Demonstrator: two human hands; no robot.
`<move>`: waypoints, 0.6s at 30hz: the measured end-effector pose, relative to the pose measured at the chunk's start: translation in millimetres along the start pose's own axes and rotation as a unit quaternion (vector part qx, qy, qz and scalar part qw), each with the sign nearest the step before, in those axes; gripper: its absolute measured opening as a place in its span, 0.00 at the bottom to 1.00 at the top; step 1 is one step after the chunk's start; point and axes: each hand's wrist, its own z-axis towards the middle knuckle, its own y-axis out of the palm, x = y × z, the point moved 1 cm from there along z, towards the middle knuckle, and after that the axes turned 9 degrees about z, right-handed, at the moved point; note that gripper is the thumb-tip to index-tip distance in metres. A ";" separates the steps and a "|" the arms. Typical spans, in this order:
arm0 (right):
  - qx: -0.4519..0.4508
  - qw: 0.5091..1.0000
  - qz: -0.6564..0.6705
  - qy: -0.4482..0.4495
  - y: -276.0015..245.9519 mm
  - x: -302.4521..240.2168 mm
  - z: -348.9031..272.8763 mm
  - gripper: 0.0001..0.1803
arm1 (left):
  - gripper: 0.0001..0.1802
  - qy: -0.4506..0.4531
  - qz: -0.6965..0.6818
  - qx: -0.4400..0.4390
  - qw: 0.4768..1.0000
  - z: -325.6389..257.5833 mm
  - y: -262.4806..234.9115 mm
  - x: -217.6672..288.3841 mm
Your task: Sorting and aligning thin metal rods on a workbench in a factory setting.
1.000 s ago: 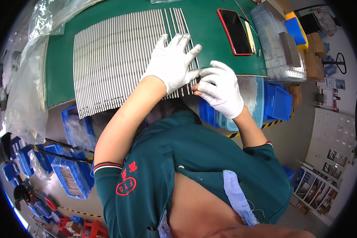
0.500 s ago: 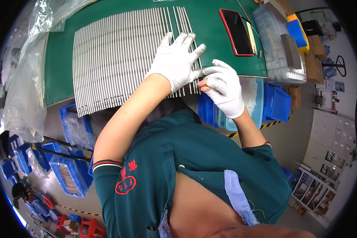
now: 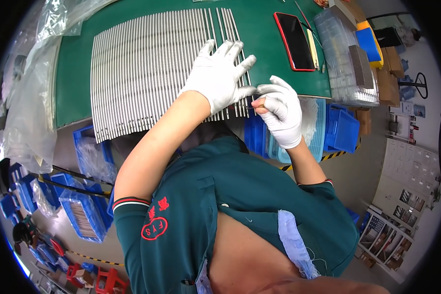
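Observation:
A row of thin silver metal rods point(image 3: 137, 68) lies side by side on the green tabletop. My left hand point(image 3: 214, 76), in a white glove, rests over the right part of the row. Its fingers are spread, and the thumb points toward my right hand. Just off the table's near edge, by the rods' right end, is my right hand point(image 3: 281, 115), in a white glove with bare fingertips showing. Its thumb and finger are pinched together. A small, thin, dark thing shows at the pinch, too small to name.
A red-edged phone point(image 3: 295, 41) lies to the right of the rods. Stacked clear plastic trays point(image 3: 340, 54) stand at the table's right end. Plastic bags point(image 3: 32, 103) hang at the left. Blue bins point(image 3: 340, 127) sit below the table's edge.
My right hand has shifted slightly right, its pinched fingertips a little farther from the rods. My left hand stays spread over the rods.

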 end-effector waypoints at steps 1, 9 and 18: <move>-0.012 1.000 0.006 0.007 -1.0 -1.5 2.9 0.10 | 0.33 -0.003 -0.003 0.000 1.000 0.3 -0.7 -0.3; -0.063 0.998 0.012 -0.004 5.2 -3.5 7.3 0.06 | 0.33 0.000 0.001 -0.008 1.000 -0.1 -2.9 -1.1; -0.088 0.996 -0.015 -0.018 7.1 -6.7 8.6 0.08 | 0.33 0.000 0.001 -0.009 1.000 -1.1 0.1 -1.6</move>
